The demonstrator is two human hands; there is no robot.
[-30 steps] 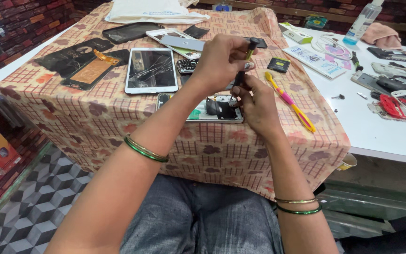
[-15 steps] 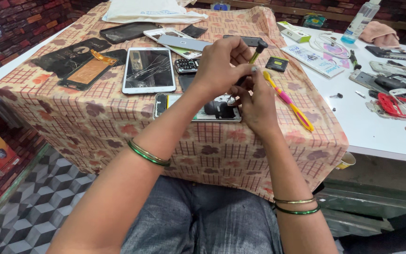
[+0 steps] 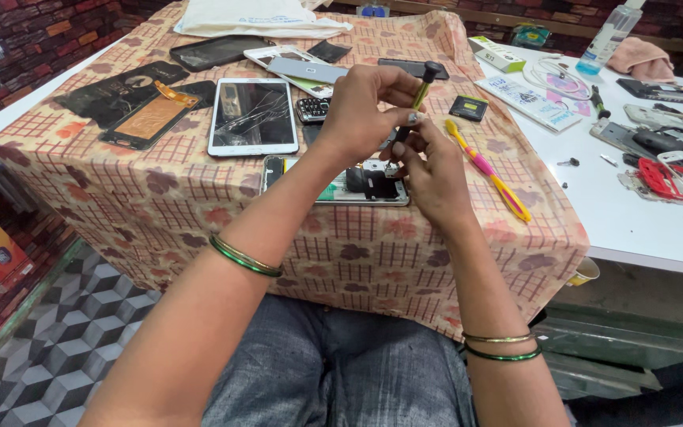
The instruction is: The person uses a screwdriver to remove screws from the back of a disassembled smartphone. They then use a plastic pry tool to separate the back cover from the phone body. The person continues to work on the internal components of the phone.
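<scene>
My left hand (image 3: 364, 111) grips a small screwdriver (image 3: 422, 85) with a black cap and yellow-green shaft, held nearly upright, its tip pointing down at an opened phone (image 3: 333, 180) lying on the patterned tablecloth (image 3: 199, 213). My right hand (image 3: 434, 174) sits just below and to the right, its fingertips pinched at the screwdriver's lower end over the phone's top part. What the fingertips pinch is too small to tell. Both wrists carry green and gold bangles.
A white tablet with a cracked screen (image 3: 251, 116) lies behind the phone, next to a small keypad phone (image 3: 311, 110). Dark phone parts (image 3: 132, 103) lie at the left. A pink-and-yellow tool (image 3: 488, 168) rests to the right. The white table (image 3: 634, 213) holds red parts (image 3: 673, 180), screws and a bottle (image 3: 608, 35).
The hands stay together over the opened phone. The screwdriver has shifted slightly and now stands more upright in the left hand.
</scene>
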